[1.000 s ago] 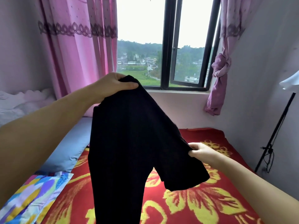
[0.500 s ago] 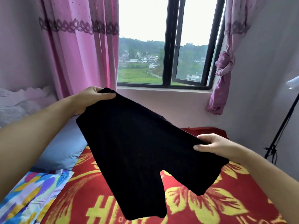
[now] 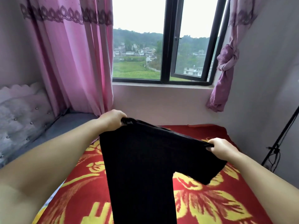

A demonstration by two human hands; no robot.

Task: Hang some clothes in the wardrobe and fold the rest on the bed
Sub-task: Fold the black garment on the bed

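**Laying the black top flat before the fold**

The left hand (image 3: 113, 118) gripped the far left corner of the black garment (image 3: 140, 167), fingers curled over the bunched edge. The right hand (image 3: 220, 148) pinched the opposite end at the right, fingertips tucked under the cloth. Between them the top edge was stretched fairly taut, the body hanging down toward the near side over the red floral bedspread (image 3: 218, 199), with one short sleeve drooping at the right.

To do the step well, both hands probably needed to keep that tension while lowering together, so the body settled on the bedspread without creases. The hem was out of view below, so whether it already touched the bed could not be told. Setting the near end down first, then the held edge, looked the safer order; the loose sleeve would want smoothing before folding.
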